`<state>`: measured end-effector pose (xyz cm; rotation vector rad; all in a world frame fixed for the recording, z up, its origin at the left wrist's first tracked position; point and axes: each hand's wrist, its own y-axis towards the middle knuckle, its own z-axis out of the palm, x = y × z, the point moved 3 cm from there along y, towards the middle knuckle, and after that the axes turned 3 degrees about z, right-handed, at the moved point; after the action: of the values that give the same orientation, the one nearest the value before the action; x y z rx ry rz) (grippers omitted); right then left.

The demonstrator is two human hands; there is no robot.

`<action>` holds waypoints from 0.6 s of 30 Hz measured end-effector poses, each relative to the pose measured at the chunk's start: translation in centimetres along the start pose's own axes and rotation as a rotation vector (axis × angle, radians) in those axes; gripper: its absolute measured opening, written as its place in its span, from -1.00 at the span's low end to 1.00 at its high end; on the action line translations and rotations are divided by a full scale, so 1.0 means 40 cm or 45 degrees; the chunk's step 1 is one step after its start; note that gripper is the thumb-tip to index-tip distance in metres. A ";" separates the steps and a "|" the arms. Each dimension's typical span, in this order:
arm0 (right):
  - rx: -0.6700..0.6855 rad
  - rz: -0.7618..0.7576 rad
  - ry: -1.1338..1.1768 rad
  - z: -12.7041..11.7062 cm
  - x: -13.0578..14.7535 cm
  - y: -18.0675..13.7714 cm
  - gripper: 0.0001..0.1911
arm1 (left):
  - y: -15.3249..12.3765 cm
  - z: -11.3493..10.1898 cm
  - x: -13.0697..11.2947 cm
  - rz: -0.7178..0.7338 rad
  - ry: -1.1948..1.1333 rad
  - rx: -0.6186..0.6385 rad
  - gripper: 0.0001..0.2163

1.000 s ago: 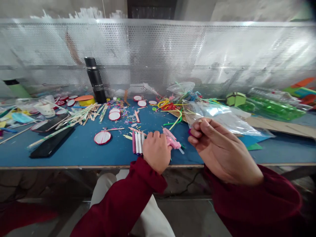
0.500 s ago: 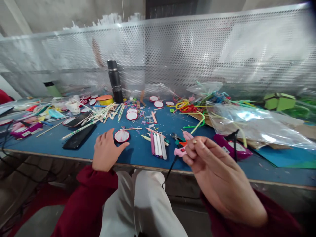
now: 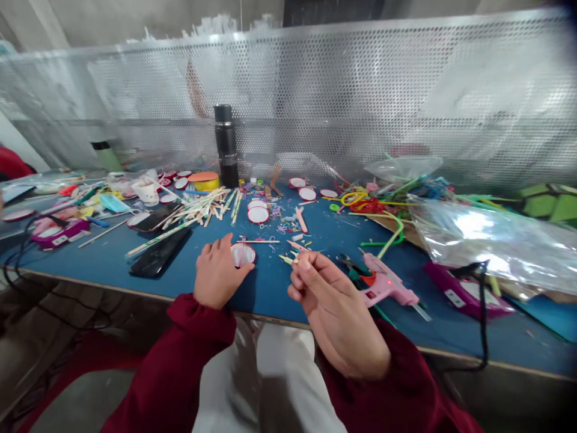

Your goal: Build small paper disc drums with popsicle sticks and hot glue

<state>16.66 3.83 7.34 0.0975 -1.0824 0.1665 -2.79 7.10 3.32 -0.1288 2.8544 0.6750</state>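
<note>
My left hand curves around the near side of a small white disc with a red rim, thumb and fingers apart. Whether the skin touches the disc I cannot tell. To its right, my right hand is raised over the table with thumb and forefinger pinched on a tiny pale bit, too small to name. It hides the markers behind it. A pink hot glue gun lies just right of this hand, a clear glue stick poking from its back. Beside the gun are pliers, partly covered.
On the blue table lie a black phone, a heap of paper sticks, more white discs and small coloured bits. A black flask stands behind. Clear plastic bags and a purple device with a cable lie right.
My right hand has moved left, away from the glue gun and over the markers, still pinching the tiny bit. My left hand has come closer around the disc. The view has shifted right.
</note>
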 end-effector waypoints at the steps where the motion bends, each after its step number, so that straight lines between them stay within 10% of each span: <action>1: 0.004 0.011 -0.001 0.005 -0.006 0.007 -0.71 | -0.001 0.000 0.003 0.006 -0.021 -0.018 -0.33; 18: 0.077 0.098 0.133 0.062 -0.080 0.038 -0.74 | -0.114 -0.059 -0.057 0.039 -0.709 -0.331 -0.26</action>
<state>12.77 4.63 5.66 0.1004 -0.9773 0.2708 -0.37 2.04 3.90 0.0579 2.2363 0.9187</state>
